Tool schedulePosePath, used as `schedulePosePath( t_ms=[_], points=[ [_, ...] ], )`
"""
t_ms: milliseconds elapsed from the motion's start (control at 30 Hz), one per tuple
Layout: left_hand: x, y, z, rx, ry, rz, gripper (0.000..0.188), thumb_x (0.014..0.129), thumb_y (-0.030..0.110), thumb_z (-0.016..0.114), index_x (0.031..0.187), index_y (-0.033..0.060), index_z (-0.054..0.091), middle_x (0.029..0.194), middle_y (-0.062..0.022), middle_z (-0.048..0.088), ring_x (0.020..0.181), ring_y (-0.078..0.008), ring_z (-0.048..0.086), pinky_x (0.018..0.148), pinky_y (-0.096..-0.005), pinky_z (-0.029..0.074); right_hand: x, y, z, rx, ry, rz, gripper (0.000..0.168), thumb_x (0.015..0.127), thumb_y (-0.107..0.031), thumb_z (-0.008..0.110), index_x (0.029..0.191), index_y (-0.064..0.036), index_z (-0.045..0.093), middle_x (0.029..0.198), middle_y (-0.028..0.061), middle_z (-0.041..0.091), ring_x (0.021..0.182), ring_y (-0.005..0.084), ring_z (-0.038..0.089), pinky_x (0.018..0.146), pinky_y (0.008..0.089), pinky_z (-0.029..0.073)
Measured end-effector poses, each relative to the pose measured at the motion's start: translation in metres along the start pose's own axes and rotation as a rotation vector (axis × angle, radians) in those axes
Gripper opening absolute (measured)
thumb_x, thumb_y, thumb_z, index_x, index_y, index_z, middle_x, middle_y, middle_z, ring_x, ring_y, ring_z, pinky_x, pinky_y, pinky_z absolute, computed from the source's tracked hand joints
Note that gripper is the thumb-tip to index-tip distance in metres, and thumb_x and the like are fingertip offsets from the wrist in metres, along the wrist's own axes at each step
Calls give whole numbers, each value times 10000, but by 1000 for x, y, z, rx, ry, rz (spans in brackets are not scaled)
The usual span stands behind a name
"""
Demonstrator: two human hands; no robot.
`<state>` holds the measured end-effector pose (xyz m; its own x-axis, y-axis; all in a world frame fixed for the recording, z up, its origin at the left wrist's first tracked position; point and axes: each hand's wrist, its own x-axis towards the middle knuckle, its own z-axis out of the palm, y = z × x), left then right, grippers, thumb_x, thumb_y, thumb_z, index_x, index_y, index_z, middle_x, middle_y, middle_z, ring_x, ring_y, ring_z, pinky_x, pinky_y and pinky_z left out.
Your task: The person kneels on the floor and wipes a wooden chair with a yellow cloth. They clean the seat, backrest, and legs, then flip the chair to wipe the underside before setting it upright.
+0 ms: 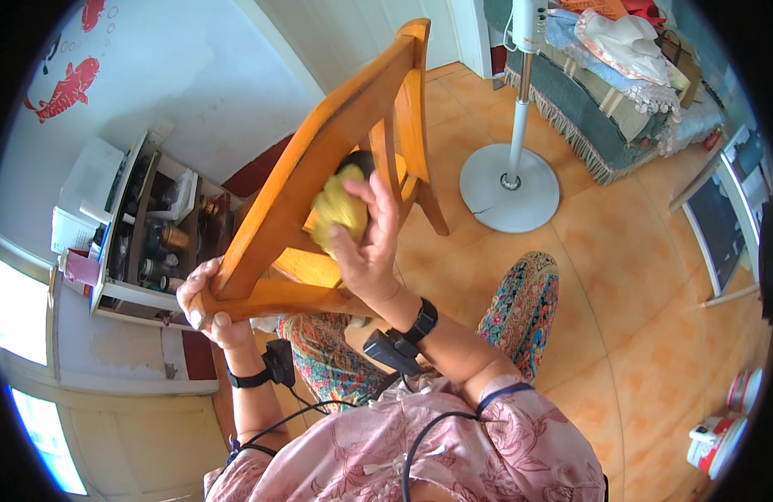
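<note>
A varnished wooden chair (324, 132) stands tilted in front of me, its broad top back rail running diagonally up through the view. My left hand (214, 307) grips the near corner of the chair back, fingers wrapped over the rail's end. In my right hand (374, 251) is a crumpled yellow cloth (336, 210), pinched between thumb and fingers beside the inner side of the top rail. Whether the cloth presses on the wood there cannot be told. Both wrists carry black straps with small black devices. Part of the chair seat is hidden behind the rail and my right hand.
At left stands an open cabinet (120, 290) with bottles and jars. A pedestal fan's round white base (487, 201) rests on the tiled floor (549, 301) beyond the chair. Folded textiles (568, 94) are heaped at upper right. A low rack (716, 238) and tubs (716, 442) line the right side.
</note>
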<state>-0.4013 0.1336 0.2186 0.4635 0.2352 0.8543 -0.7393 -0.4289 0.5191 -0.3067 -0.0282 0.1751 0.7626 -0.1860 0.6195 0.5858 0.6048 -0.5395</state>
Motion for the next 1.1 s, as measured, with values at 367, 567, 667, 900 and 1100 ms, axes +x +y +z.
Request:
schedulePosePath(
  t_ms=[367,567,667,900,1100],
  points=[
    [0,-2,6,-207,28,-128,548,641,343,746,1024,50,485,1042,-137,546,1007,-241,521,919,-368,400,10,-7,29,-702,-547,-415,374,725,-59,534,1098,-48,516,1045,129,525,964,342,502,842,442,380],
    [5,-1,10,-118,-63,-37,534,696,383,647,1052,30,465,1085,-173,519,1017,-269,505,904,-383,400,158,31,-43,-591,161,-295,385,872,-120,373,1216,51,344,1155,200,419,1034,327,423,898,390,334],
    [0,-3,8,-209,-44,-33,523,700,338,657,1068,29,451,1093,-172,516,1026,-265,504,907,-390,401,131,23,-27,-449,192,-61,384,902,-162,380,1221,48,341,1178,211,416,1072,327,418,918,367,331],
    [-5,-7,11,-160,-6,-39,543,686,354,686,1061,34,460,1074,-156,519,1008,-252,514,901,-366,408,27,-29,29,-635,-564,-487,324,763,-164,567,1086,-148,559,1136,65,539,1022,261,525,912,394,382],
    [-4,-1,10,-125,0,-76,569,670,415,705,1031,36,482,1049,-145,535,1003,-241,521,904,-356,407,173,-16,-22,-838,-325,-407,62,686,-128,558,680,-71,583,692,83,590,599,251,561,528,332,462]
  ],
)
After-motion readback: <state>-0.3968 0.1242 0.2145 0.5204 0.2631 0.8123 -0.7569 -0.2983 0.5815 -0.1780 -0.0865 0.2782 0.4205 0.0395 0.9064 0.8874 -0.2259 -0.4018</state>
